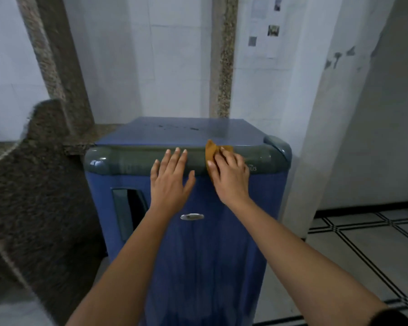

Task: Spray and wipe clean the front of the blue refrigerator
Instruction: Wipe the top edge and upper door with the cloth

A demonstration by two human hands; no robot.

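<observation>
My left grip (171, 182) lies flat on the blue refrigerator (210, 267) front, my right grip (231, 177) presses an orange cloth (211, 151) on the grey top band (132, 161). The door below my arms is bare, save a small silver badge (192, 216). A granite counter (33, 184) crowds the left side; a white wall (316, 137) stands close on the right. The far top is open.

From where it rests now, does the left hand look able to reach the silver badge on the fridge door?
Probably yes. The left hand lies flat and empty on the fridge front, just above the badge, with bare door between them; the right hand and cloth sit off to the side.
</observation>
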